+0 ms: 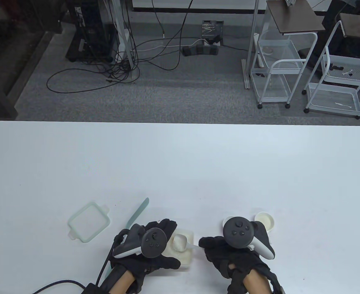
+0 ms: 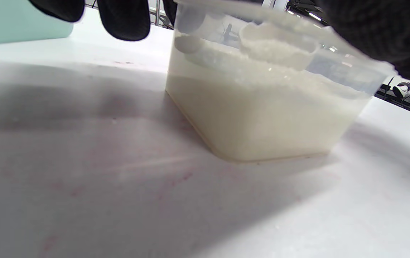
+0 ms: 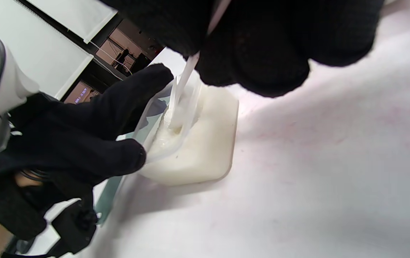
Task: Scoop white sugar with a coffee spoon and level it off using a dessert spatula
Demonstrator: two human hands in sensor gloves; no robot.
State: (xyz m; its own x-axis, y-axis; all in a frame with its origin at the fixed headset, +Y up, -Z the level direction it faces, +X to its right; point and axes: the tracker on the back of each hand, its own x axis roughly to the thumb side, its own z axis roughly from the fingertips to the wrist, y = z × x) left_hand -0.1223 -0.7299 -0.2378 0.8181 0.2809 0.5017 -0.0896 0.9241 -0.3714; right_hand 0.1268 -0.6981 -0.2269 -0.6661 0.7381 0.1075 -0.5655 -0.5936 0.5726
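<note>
Near the bottom edge of the table view, just left of centre, sits a clear plastic tub [image 1: 186,245] of white sugar [image 2: 262,118] on the white tabletop [image 1: 180,171]. Left hand [image 1: 149,251] wraps the tub's left side, w/ fingers curled over the far rim and thumb along the near edge, so it's gripping the container. Right hand [image 1: 229,254] is just to the right of the tub, fingertips pinched tight on the thin white handle of the coffee spoon [image 1: 180,242]. Spoon bowl hangs over the tub's opening, heaped w/ sugar; in the left wrist view it shows through the wall, upper centre, a bit above the sugar surface. In the right wrist view the handle runs from the pinched fingers [image 3: 258,61], top centre, down into the tub.

Dessert spatula [image 1: 138,211], pale mint green, lies on the tabletop left of the tub, blade angled toward the upper right; its lower end goes under the left hand, and I can't tell if the hand touches it. Further left, apart from everything, is the tub's lid [image 1: 89,222], pale green, squarish, lying flat. Just above the right hand, lower right of the frame, a small white dish [image 1: 265,221] stands beside the tracker; contents not clear.
</note>
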